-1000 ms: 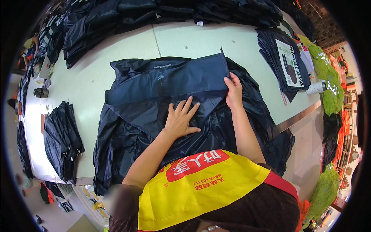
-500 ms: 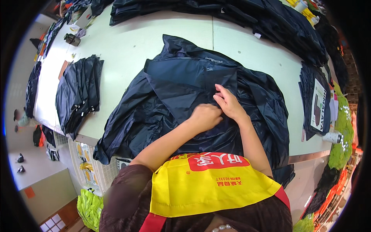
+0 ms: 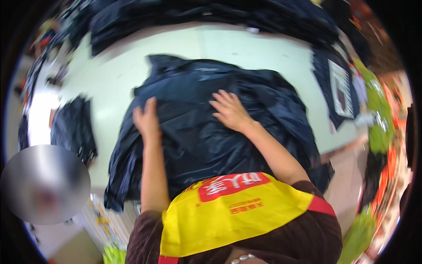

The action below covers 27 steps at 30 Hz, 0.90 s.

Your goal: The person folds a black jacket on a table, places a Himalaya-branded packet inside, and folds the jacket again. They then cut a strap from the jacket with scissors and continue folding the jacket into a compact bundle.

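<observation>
A dark navy, shiny garment (image 3: 189, 132), wrinkled and jacket-like, lies spread before me. My right hand (image 3: 231, 111) rests on its upper middle with the fingers stretched and spread. Toward the garment's left side is my left hand (image 3: 147, 119); its fingers point away from me, thumb apart, and it holds nothing that I can see. Motion blurs both hands a little. The garment's near edge is partly hidden by my yellow apron (image 3: 228, 220).
The garment lies on a pale table (image 3: 114, 83). Across the far side runs a long pile of dark garments (image 3: 211, 17). A dark stack of cloth pieces (image 3: 72, 127) is on the left, and a dark packet with a white label (image 3: 336, 86) on the right. Bright green material (image 3: 378, 123) hangs beyond the right edge.
My hands were close together at the garment's middle. The left has moved left and opened from a closed shape; the right now lies flatter. The folded-over front layer looks smoother. The view has shifted.
</observation>
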Each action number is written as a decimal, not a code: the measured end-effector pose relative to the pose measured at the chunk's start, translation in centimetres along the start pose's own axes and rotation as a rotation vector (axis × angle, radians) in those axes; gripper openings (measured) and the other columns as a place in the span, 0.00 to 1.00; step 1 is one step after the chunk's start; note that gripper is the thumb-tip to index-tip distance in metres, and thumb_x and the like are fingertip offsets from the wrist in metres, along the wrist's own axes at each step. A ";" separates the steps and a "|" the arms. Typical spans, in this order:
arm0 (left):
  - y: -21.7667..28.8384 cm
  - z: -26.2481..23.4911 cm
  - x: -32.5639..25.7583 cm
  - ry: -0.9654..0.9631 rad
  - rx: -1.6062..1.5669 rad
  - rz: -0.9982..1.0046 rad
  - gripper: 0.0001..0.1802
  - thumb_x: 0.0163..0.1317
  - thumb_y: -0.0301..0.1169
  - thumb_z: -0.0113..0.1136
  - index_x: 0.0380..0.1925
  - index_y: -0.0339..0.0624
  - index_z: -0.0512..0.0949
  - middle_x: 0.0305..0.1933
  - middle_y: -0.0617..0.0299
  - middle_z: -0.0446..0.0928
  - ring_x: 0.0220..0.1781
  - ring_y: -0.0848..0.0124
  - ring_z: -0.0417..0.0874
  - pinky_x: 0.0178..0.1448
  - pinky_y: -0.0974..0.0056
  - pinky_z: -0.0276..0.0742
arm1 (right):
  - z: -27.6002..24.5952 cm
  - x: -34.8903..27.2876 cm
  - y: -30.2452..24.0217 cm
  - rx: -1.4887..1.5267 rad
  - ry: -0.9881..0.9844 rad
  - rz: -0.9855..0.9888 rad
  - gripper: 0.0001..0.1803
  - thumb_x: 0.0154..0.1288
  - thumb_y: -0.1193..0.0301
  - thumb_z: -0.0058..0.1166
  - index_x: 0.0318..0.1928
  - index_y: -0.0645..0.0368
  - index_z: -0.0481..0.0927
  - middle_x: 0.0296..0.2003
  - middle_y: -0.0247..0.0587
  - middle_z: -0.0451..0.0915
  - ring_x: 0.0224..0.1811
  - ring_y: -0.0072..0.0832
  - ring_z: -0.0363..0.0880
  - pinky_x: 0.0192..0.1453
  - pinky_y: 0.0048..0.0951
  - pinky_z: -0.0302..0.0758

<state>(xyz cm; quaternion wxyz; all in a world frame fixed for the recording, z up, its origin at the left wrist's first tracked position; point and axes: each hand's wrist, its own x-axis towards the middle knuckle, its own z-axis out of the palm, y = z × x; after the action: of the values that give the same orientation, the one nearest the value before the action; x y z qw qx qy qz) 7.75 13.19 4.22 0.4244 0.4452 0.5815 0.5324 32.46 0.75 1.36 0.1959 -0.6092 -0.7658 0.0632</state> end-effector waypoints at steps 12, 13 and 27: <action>-0.8 -2.4 9.1 -0.164 -0.122 -0.171 0.16 0.58 0.37 0.63 0.39 0.35 0.78 0.35 0.58 0.80 0.33 0.73 0.79 0.37 0.72 0.75 | -13.1 -25.3 25.5 -0.666 0.673 1.059 0.17 0.48 0.77 0.51 0.42 0.65 0.77 0.39 0.57 0.78 0.45 0.49 0.75 0.50 0.47 0.70; -1.0 -2.4 9.7 -0.113 -0.054 -0.192 0.17 0.58 0.36 0.64 0.41 0.33 0.78 0.37 0.56 0.80 0.36 0.70 0.79 0.43 0.68 0.75 | -13.3 -27.3 26.3 -0.660 0.547 1.231 0.16 0.45 0.77 0.51 0.39 0.65 0.78 0.38 0.58 0.78 0.43 0.51 0.75 0.49 0.49 0.70; 3.1 2.5 4.0 -0.121 -0.453 -0.115 0.09 0.62 0.29 0.59 0.40 0.36 0.77 0.36 0.63 0.80 0.35 0.78 0.78 0.41 0.74 0.74 | -15.4 -15.3 15.0 1.006 1.063 1.110 0.14 0.69 0.63 0.43 0.49 0.56 0.72 0.43 0.41 0.78 0.29 0.21 0.76 0.22 0.17 0.64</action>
<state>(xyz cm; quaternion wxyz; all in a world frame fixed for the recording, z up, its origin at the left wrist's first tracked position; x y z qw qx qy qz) 9.36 17.73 7.01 0.5770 0.3359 0.4453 0.5966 54.65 -12.33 7.06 0.7059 -0.6814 -0.0549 0.1855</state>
